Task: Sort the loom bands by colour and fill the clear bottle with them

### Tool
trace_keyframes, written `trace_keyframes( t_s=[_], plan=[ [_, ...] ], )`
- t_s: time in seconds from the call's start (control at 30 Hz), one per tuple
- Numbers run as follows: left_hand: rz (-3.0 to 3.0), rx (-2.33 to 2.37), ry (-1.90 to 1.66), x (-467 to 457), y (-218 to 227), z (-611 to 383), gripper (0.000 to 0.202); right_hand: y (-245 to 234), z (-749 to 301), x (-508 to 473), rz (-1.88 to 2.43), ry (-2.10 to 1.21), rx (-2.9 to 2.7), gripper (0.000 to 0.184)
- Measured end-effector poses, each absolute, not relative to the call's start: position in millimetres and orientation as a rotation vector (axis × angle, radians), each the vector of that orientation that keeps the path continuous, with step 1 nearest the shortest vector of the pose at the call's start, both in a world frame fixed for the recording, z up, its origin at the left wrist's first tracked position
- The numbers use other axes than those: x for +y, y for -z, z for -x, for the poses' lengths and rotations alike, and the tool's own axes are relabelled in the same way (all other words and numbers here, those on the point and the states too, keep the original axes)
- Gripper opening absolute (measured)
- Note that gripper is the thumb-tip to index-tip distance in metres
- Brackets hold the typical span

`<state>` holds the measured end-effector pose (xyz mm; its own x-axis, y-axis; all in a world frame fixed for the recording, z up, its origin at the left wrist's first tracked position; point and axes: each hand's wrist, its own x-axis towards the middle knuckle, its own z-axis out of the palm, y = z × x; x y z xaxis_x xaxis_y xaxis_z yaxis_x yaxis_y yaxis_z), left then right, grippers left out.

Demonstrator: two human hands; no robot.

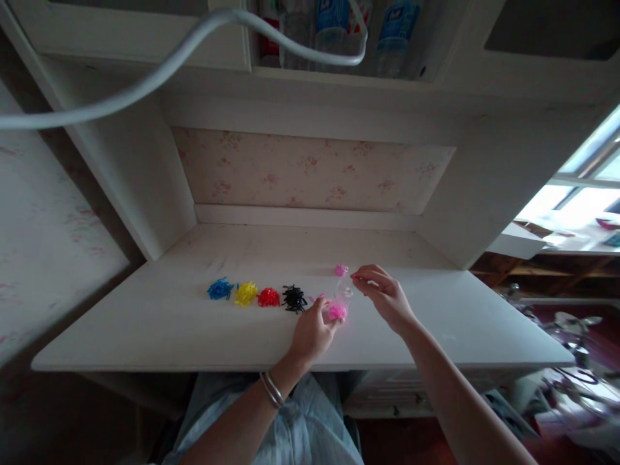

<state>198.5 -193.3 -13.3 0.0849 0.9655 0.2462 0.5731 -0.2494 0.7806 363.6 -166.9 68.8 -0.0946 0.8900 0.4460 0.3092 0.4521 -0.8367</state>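
My left hand (314,330) curls its thumb and fingers around the lower part of a small clear container (343,292). A bright pink cluster of small pieces (336,311) shows between those fingers; whether it is all inside the container is hard to tell. Pinched in the fingertips of my right hand (385,296), just right of the container's top, is a tiny pink piece (354,276). Behind the container lies a pink object (341,270), perhaps a lid. More pink bits (317,298) show partly behind my left hand.
Left of my hands, a row of small piles runs along the white desk (194,339): black (293,298), red (268,297), yellow (246,294) and blue (220,289). A white cable (184,48) crosses above, before a shelf holding bottles (334,29).
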Motion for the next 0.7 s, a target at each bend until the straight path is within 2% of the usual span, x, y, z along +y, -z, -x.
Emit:
trace_keyframes(
  t_s=[0.43, 0.6, 0.7],
  plan=[
    [-2.024, 1.485, -1.168, -189, 21, -197, 0.041, -51, -363, -165, 1.063, -0.738, -1.614, 0.027],
    [-2.058, 1.420, -1.109, -193, 17, -196, 0.039, -15, -357, -175, 1.035, -1.017, -1.611, 0.057],
    [-2.043, 1.423, -1.106, -199, 13, -191, 0.041, 8, -351, -180, 1.057, -1.080, -1.620, 0.045]
  ],
)
